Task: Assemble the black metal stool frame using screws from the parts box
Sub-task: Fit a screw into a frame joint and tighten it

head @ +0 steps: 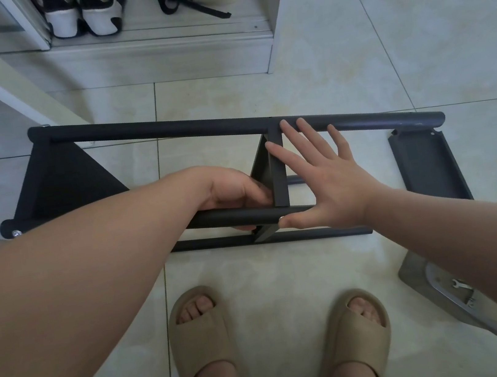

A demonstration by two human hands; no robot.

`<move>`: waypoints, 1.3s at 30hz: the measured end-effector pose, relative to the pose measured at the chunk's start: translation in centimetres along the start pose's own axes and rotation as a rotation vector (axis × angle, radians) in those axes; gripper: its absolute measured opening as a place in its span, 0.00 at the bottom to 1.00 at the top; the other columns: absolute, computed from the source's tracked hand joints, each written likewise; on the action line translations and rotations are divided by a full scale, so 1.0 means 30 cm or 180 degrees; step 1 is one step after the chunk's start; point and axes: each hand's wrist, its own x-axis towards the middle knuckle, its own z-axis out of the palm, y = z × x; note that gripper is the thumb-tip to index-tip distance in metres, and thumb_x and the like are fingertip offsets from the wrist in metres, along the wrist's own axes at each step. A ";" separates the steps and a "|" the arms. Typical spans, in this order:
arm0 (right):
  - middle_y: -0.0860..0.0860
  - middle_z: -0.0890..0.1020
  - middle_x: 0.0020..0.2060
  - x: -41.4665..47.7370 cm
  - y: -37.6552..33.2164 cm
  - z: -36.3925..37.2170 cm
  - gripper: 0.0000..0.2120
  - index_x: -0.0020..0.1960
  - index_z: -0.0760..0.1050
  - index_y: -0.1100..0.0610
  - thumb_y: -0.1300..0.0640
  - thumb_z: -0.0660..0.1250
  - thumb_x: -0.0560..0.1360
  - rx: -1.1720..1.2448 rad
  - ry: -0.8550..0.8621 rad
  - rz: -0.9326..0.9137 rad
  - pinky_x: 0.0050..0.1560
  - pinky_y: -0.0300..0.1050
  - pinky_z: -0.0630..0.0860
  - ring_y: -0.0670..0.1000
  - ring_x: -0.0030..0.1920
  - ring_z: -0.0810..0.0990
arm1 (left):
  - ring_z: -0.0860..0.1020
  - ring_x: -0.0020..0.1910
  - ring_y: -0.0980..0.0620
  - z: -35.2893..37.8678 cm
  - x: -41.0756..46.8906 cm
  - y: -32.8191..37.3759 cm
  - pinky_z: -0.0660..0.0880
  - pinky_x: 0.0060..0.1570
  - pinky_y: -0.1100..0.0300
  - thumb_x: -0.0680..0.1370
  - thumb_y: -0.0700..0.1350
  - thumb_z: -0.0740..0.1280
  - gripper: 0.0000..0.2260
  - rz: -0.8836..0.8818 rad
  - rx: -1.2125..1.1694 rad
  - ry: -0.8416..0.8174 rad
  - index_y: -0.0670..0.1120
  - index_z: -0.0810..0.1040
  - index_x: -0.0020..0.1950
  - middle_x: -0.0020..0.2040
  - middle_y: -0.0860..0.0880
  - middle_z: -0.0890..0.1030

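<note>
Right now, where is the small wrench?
Head view, lower right: the wrench lies in the parts box on the floor, right of the right slipper, just beside the right forearm.

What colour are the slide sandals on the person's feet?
Plain beige, no pattern: the slide sandals show best in the head view, near the bottom.

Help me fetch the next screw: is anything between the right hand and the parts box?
Nothing visible. The right hand lies open against the stool frame; the parts box sits on the floor below that forearm, with only bare tile between. The loose black panel lies off to the side.
</note>
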 end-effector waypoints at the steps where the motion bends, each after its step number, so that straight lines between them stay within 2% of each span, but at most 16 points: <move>1: 0.48 0.37 0.82 0.000 0.001 0.000 0.54 0.82 0.41 0.43 0.19 0.52 0.65 -0.0001 0.0002 -0.0001 0.78 0.63 0.33 0.52 0.80 0.33 | 0.80 0.38 0.51 0.000 -0.002 0.000 0.76 0.44 0.57 0.80 0.36 0.62 0.18 0.0051 -0.0002 -0.0041 0.49 0.85 0.36 0.38 0.47 0.82; 4: 0.48 0.37 0.82 0.001 0.002 0.003 0.53 0.82 0.41 0.43 0.19 0.52 0.65 -0.0009 0.0010 -0.0005 0.78 0.63 0.34 0.51 0.80 0.33 | 0.80 0.37 0.51 0.000 -0.007 0.000 0.75 0.45 0.56 0.80 0.36 0.61 0.19 0.0126 -0.0038 -0.0084 0.50 0.85 0.35 0.38 0.48 0.83; 7: 0.48 0.37 0.82 0.002 0.003 0.004 0.53 0.82 0.41 0.42 0.19 0.52 0.65 -0.0006 0.0020 -0.0004 0.78 0.63 0.34 0.52 0.80 0.33 | 0.81 0.39 0.53 0.004 -0.003 0.005 0.76 0.49 0.55 0.80 0.42 0.63 0.11 0.0007 0.0015 -0.0007 0.48 0.84 0.44 0.39 0.50 0.84; 9: 0.48 0.38 0.82 0.001 0.003 0.004 0.54 0.82 0.41 0.42 0.19 0.52 0.65 0.0003 0.0024 -0.0002 0.78 0.63 0.34 0.52 0.81 0.33 | 0.81 0.37 0.54 0.008 0.003 0.007 0.77 0.50 0.55 0.80 0.44 0.64 0.07 -0.0109 0.0159 0.0097 0.46 0.82 0.46 0.37 0.50 0.83; 12: 0.48 0.37 0.82 0.000 0.003 0.004 0.54 0.82 0.40 0.42 0.19 0.52 0.65 -0.0012 0.0019 -0.0008 0.78 0.63 0.34 0.52 0.81 0.33 | 0.81 0.34 0.54 0.008 0.005 0.005 0.76 0.45 0.57 0.80 0.41 0.64 0.13 0.0004 0.0201 0.0039 0.48 0.85 0.40 0.36 0.49 0.83; 14: 0.48 0.37 0.82 0.001 0.003 0.005 0.53 0.82 0.40 0.42 0.19 0.52 0.65 -0.0009 0.0021 -0.0008 0.78 0.63 0.34 0.52 0.80 0.33 | 0.81 0.37 0.52 0.006 -0.003 0.002 0.76 0.46 0.56 0.80 0.38 0.63 0.18 0.0145 0.0206 -0.0041 0.50 0.86 0.35 0.37 0.50 0.83; 16: 0.48 0.37 0.82 0.001 0.004 0.005 0.53 0.82 0.40 0.42 0.19 0.52 0.65 -0.0012 0.0017 -0.0013 0.78 0.63 0.34 0.51 0.80 0.33 | 0.80 0.47 0.48 0.003 -0.008 -0.001 0.74 0.57 0.50 0.78 0.37 0.64 0.16 0.0232 0.0111 -0.0021 0.50 0.86 0.36 0.42 0.48 0.84; 17: 0.48 0.37 0.82 0.001 0.004 0.004 0.53 0.82 0.40 0.42 0.19 0.52 0.65 -0.0011 0.0019 -0.0012 0.78 0.63 0.34 0.51 0.80 0.33 | 0.79 0.48 0.47 0.002 -0.007 -0.001 0.73 0.59 0.49 0.77 0.38 0.65 0.14 0.0230 0.0048 -0.0023 0.50 0.86 0.38 0.43 0.48 0.84; 19: 0.48 0.37 0.82 0.002 0.004 0.004 0.53 0.82 0.41 0.42 0.19 0.53 0.65 -0.0001 0.0026 -0.0011 0.78 0.63 0.34 0.51 0.80 0.33 | 0.79 0.43 0.49 0.002 -0.002 0.002 0.74 0.52 0.52 0.78 0.41 0.65 0.09 0.0124 0.0018 -0.0027 0.48 0.84 0.43 0.42 0.48 0.84; 21: 0.48 0.38 0.82 0.001 0.004 0.006 0.54 0.82 0.41 0.43 0.19 0.53 0.65 0.0005 0.0042 -0.0012 0.78 0.63 0.34 0.52 0.81 0.33 | 0.80 0.38 0.52 0.007 0.007 0.005 0.75 0.47 0.55 0.80 0.43 0.64 0.08 -0.0041 0.0100 0.0021 0.46 0.82 0.46 0.40 0.49 0.83; 25: 0.48 0.38 0.82 0.001 0.005 0.008 0.54 0.82 0.41 0.42 0.19 0.53 0.65 0.0041 0.0057 -0.0017 0.78 0.62 0.33 0.51 0.80 0.33 | 0.80 0.40 0.49 0.007 0.006 0.004 0.75 0.49 0.56 0.79 0.39 0.65 0.12 0.0126 0.0291 0.0104 0.48 0.85 0.39 0.39 0.47 0.84; 29: 0.48 0.38 0.82 0.003 0.006 0.008 0.53 0.82 0.40 0.42 0.18 0.52 0.65 0.0037 0.0060 -0.0019 0.78 0.62 0.33 0.51 0.80 0.33 | 0.81 0.46 0.49 0.000 -0.004 -0.003 0.72 0.60 0.52 0.77 0.37 0.65 0.15 0.0299 0.0079 -0.0048 0.50 0.86 0.37 0.42 0.49 0.85; 34: 0.48 0.38 0.82 0.002 0.005 0.008 0.54 0.82 0.41 0.42 0.19 0.52 0.65 0.0025 0.0053 -0.0012 0.78 0.63 0.34 0.51 0.81 0.33 | 0.80 0.39 0.51 0.004 0.010 0.004 0.75 0.49 0.55 0.79 0.44 0.66 0.07 0.0017 0.0178 0.0003 0.46 0.84 0.46 0.41 0.48 0.84; 37: 0.48 0.38 0.82 0.003 0.007 0.008 0.53 0.82 0.41 0.42 0.18 0.52 0.65 0.0029 0.0064 -0.0026 0.78 0.62 0.33 0.51 0.80 0.33 | 0.81 0.42 0.50 0.002 0.008 0.002 0.75 0.51 0.56 0.77 0.41 0.67 0.10 0.0169 0.0294 0.0044 0.49 0.86 0.40 0.41 0.49 0.84; 39: 0.48 0.38 0.82 0.003 0.008 0.011 0.53 0.82 0.41 0.42 0.18 0.52 0.65 0.0034 0.0069 -0.0025 0.78 0.62 0.33 0.51 0.80 0.33 | 0.82 0.44 0.51 -0.001 0.004 -0.003 0.75 0.56 0.54 0.77 0.38 0.65 0.13 0.0272 0.0190 0.0034 0.49 0.86 0.39 0.42 0.49 0.85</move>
